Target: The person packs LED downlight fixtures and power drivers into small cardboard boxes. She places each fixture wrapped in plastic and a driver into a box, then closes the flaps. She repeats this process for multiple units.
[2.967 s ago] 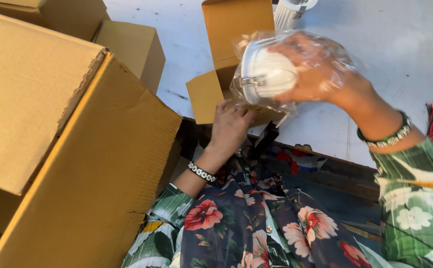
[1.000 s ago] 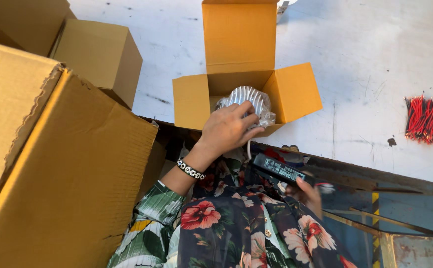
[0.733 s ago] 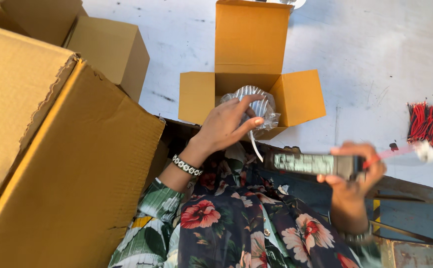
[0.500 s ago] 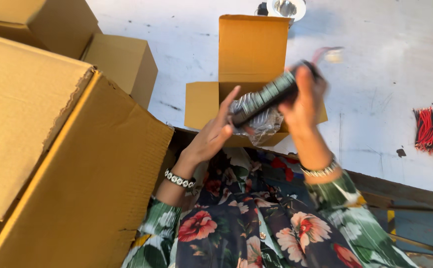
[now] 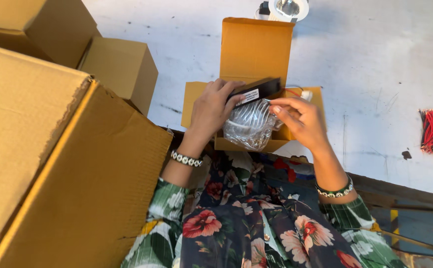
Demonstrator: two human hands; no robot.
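Both hands reach forward close together, left hand (image 5: 210,110) fingers curled, right hand (image 5: 300,119) pinching.

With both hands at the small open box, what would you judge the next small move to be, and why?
Probably press the black rectangular unit down beside the bagged finned lamp. The left hand and right hand hold both over the small open box, and the unit sits above its rim.

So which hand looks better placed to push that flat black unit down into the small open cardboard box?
Probably the left hand: its fingers already rest on the flat black unit, whereas the right hand touches the plastic-wrapped ribbed fixture.
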